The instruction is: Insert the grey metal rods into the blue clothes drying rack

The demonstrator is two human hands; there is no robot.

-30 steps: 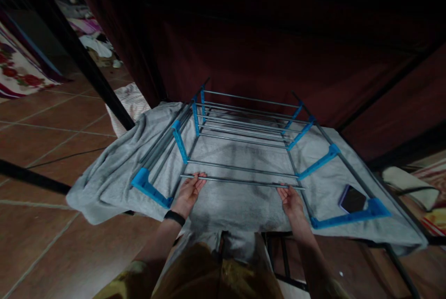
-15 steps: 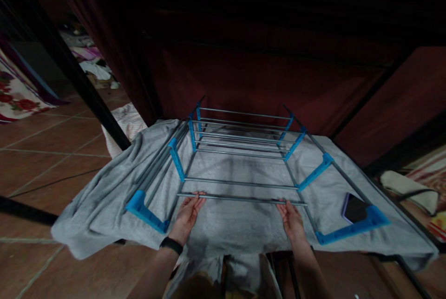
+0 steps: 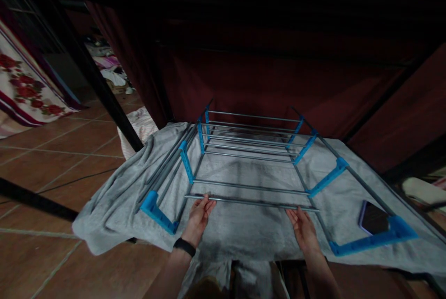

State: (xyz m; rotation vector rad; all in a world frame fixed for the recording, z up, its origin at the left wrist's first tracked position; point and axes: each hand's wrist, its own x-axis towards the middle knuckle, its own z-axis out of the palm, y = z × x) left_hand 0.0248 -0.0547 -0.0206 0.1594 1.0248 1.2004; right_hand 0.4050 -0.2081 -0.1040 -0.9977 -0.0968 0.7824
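Note:
A metal rod (image 3: 251, 203) lies level across the near part of a rack frame with blue plastic brackets (image 3: 329, 183). My left hand (image 3: 201, 213) grips it near its left end, thumb on top and fingers underneath. Toward the other end, my right hand (image 3: 302, 225) holds the same rod in a similar pinch. The rod's ends reach over the frame's side tubes (image 3: 300, 176); whether they touch cannot be made out. Just beyond it, another crossbar (image 3: 244, 186) spans two brackets, and several more bars run across farther back.
A grey blanket (image 3: 244, 238) covers the surface under the rack. Several loose tubes (image 3: 167, 169) lie along the left side. A phone (image 3: 374, 217) rests by the near right bracket. Dark posts (image 3: 104, 85) stand at left, and a dark red curtain (image 3: 244, 76) hangs behind.
My view has turned slightly left, so everything appears farther right. Both hands keep their hold on the rod, which stays in about the same place over the frame.

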